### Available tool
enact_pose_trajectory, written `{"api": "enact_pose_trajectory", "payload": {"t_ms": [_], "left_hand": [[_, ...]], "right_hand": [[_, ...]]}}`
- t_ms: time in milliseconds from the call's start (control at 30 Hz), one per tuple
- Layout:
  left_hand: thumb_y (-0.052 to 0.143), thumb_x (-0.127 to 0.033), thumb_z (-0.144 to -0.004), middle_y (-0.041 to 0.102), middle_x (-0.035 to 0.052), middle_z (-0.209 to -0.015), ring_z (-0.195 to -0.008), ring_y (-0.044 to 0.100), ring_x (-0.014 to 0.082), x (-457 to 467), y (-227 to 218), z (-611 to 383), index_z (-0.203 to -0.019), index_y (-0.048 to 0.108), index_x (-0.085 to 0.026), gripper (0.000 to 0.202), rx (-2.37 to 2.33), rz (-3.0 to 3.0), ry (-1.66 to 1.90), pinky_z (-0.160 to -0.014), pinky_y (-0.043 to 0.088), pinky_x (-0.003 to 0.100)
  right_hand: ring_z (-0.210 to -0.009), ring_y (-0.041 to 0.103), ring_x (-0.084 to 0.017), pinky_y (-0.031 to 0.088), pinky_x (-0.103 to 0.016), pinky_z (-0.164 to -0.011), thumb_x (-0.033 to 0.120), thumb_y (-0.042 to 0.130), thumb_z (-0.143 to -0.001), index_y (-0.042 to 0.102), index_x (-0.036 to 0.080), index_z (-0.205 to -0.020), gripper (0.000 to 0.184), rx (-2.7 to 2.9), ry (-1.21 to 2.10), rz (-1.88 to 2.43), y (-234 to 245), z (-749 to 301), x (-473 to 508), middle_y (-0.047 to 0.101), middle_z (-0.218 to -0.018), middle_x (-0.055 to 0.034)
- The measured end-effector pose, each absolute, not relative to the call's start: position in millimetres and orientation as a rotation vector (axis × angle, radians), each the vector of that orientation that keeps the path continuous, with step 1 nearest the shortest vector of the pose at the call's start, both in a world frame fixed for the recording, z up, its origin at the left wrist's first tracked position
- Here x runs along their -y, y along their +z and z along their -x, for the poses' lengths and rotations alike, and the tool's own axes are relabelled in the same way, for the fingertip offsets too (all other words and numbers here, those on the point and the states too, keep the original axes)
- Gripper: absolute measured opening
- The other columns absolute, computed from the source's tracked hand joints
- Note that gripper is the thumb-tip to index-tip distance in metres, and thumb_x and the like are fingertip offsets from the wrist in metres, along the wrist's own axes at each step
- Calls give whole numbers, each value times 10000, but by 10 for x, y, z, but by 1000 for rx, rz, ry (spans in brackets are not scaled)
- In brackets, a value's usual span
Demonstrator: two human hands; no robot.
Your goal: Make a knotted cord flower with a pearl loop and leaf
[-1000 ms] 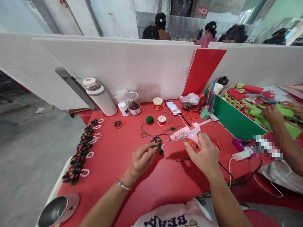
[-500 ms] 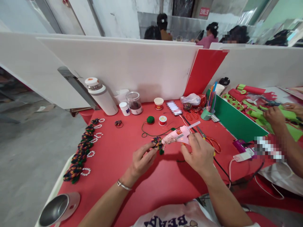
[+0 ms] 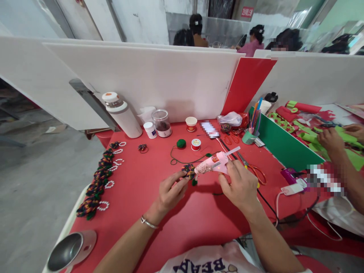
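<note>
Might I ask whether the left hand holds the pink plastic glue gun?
No, the right hand holds the glue gun; the left hand pinches multicoloured yarn.

Right hand (image 3: 241, 185) partly hides glue-gun handle (image 3: 223, 168); phone screen (image 3: 209, 129) blurred.

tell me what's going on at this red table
A person's left hand pinches a small multicoloured yarn piece above the red table. The right hand grips a pink glue gun, its nozzle end right at the piece; whether they touch is hard to tell. Similar yarn pieces with white bead loops line the table's left side, and a green yarn ball lies beyond the hands. At the right, a co-worker's hand is among bright green material.
</note>
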State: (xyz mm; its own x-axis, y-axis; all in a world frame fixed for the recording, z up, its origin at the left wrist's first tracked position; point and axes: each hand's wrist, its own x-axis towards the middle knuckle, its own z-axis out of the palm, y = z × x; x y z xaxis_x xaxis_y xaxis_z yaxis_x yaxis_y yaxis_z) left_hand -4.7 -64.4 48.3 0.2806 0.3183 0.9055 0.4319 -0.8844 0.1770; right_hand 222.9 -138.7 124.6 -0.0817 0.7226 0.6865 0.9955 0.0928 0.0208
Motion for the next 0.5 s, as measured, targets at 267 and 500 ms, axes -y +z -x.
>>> {"api": "enact_pose_trajectory", "payload": {"t_ms": [267, 500], "left_hand": [[660, -38, -841, 719, 65, -974, -788, 719, 130, 661, 473, 51, -996, 630, -205, 230, 698, 2455, -1668, -684, 607, 220], [672, -54, -833, 708, 80, -1004, -890, 705, 187, 647, 441, 76, -1050, 642, -217, 273, 822, 2496, -1814, -768, 622, 323]], "right_hand": [[-703, 578, -198, 367, -301, -591, 243, 522, -906, 602, 153, -1077, 209, 1853, -665, 1667, 1227, -2238, 1365, 646, -839, -72], [-709, 593, -197, 398, -298, -599, 367, 596, -910, 589, 152, -1067, 267, 1837, -700, 1643, 1199, -2234, 1355, 643, -830, -70]]}}
